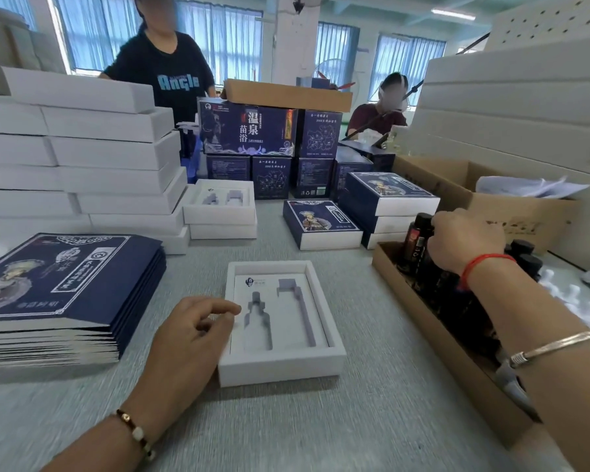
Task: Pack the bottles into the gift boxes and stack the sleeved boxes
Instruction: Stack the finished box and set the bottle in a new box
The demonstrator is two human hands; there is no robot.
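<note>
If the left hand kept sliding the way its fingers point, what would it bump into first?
Probably the near white gift box: the left hand points right, its fingertips already at the box's left wall, though contact is hard to tell.

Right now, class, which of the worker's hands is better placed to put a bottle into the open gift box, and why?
The right hand: it already grips a dark bottle in the cardboard tray. The left hand rests at the open gift box, steadying it, and holds no bottle.

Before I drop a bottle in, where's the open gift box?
The open gift box lies on the table in the centre of the head view, just right of the left hand and left of the cardboard tray of bottles.
</note>
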